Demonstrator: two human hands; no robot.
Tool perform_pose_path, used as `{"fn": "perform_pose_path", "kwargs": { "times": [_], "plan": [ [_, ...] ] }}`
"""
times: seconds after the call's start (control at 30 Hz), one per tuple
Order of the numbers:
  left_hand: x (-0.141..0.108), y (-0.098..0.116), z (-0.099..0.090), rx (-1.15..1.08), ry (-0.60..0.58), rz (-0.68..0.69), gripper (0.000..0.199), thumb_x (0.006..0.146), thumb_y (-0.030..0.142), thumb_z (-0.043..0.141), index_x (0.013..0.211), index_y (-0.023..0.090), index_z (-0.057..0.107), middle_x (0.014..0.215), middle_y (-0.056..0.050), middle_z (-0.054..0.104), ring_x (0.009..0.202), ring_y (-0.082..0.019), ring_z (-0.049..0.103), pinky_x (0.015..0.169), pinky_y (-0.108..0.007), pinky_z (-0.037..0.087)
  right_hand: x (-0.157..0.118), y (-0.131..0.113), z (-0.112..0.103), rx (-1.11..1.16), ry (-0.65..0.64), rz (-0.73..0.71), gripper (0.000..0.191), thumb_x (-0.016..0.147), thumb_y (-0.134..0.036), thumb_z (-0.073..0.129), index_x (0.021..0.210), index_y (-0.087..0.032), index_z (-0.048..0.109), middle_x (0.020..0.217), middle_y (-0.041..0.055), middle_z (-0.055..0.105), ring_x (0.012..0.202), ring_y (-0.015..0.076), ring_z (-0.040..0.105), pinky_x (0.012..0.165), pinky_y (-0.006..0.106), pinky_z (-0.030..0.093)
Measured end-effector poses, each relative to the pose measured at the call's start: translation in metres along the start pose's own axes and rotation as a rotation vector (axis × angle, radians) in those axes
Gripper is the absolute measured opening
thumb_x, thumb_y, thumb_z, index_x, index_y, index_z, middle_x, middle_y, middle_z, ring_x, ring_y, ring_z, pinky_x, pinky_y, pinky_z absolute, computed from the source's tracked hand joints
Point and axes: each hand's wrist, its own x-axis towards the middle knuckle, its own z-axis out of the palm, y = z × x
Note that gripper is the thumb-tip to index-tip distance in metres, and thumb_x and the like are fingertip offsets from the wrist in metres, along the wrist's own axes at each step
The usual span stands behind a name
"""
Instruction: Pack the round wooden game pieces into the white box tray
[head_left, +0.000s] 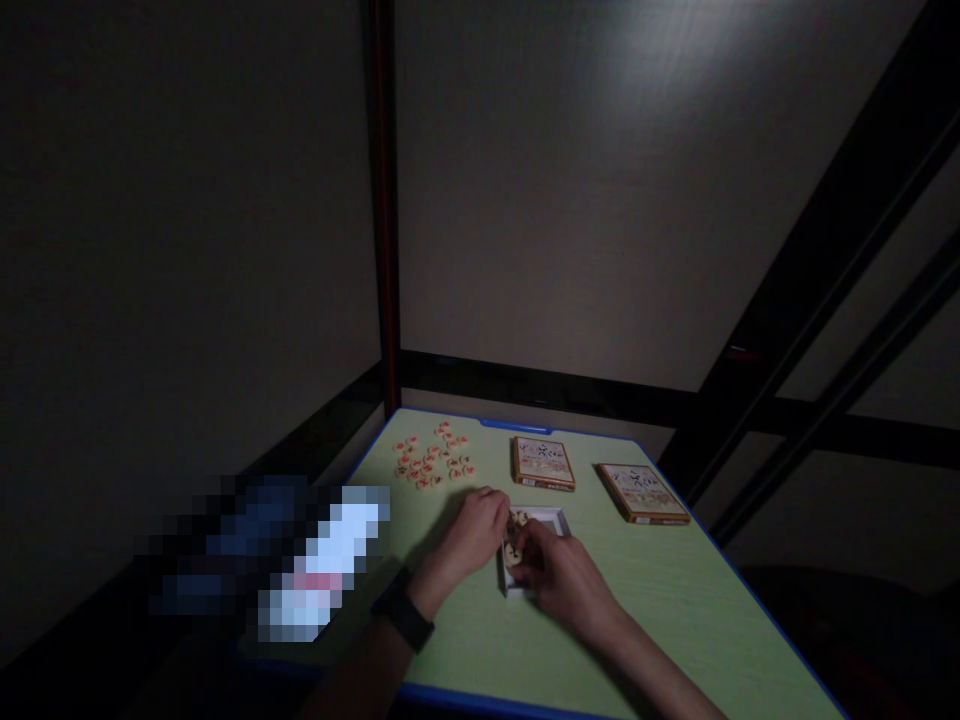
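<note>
A shallow white box tray (559, 518) lies on the table in front of me, with several round Chinese chess pieces (523, 519) inside it. My right hand (566, 570) reaches over the tray from the right. Its thumb and fingers close around a Chinese chess piece near the tray's left side. At the tray's upper left edge is my left hand (480, 525), fingers curled together; whatever they hold is hidden. A dark watch band (405, 610) circles the left wrist.
Loose red-marked game pieces (427, 465) are scattered at the table's back left. Two flat printed boxes lie farther back, one box (543, 462) behind the tray and another box (643, 493) near the right edge. The green table (697, 620) has blue edging. A pixelated bright patch covers the left side.
</note>
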Motion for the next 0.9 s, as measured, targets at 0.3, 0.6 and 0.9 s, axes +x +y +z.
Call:
{"fn": "perform_pose_path", "kwargs": {
  "times": [0.3, 0.6, 0.9],
  "plan": [
    [-0.006, 0.014, -0.004, 0.204, 0.046, -0.072, 0.032, 0.097, 0.021, 0.033, 0.103, 0.017, 0.064, 0.104, -0.012, 0.068, 0.094, -0.022, 0.064, 0.082, -0.033, 0.048, 0.048, 0.009, -0.051, -0.088, 0.109, -0.111, 0.012, 0.084, -0.020, 0.054, 0.088, -0.020, 0.066, 0.070, 0.0029, 0.071, 0.061, 0.0179, 0.063, 0.059, 0.025, 0.039],
    [-0.011, 0.017, -0.014, 0.194, 0.078, -0.038, 0.025, 0.087, 0.014, 0.042, 0.097, 0.019, 0.064, 0.096, -0.012, 0.069, 0.103, -0.029, 0.061, 0.083, -0.039, 0.048, 0.180, -0.014, -0.014, -0.233, -0.129, -0.291, 0.023, 0.071, -0.004, 0.059, 0.084, -0.015, 0.073, 0.079, 0.0040, 0.075, 0.070, 0.0152, 0.064, 0.063, 0.021, 0.040],
    [-0.016, 0.018, -0.003, 0.159, 0.248, 0.116, 0.012, 0.079, 0.027, 0.052, 0.082, 0.020, 0.062, 0.077, -0.010, 0.066, 0.081, -0.027, 0.064, 0.071, -0.040, 0.049, 0.216, -0.033, 0.004, -0.329, -0.193, -0.388, 0.021, 0.078, -0.008, 0.058, 0.085, -0.017, 0.075, 0.083, 0.0018, 0.075, 0.077, 0.0137, 0.065, 0.068, 0.020, 0.039]
  ]
}}
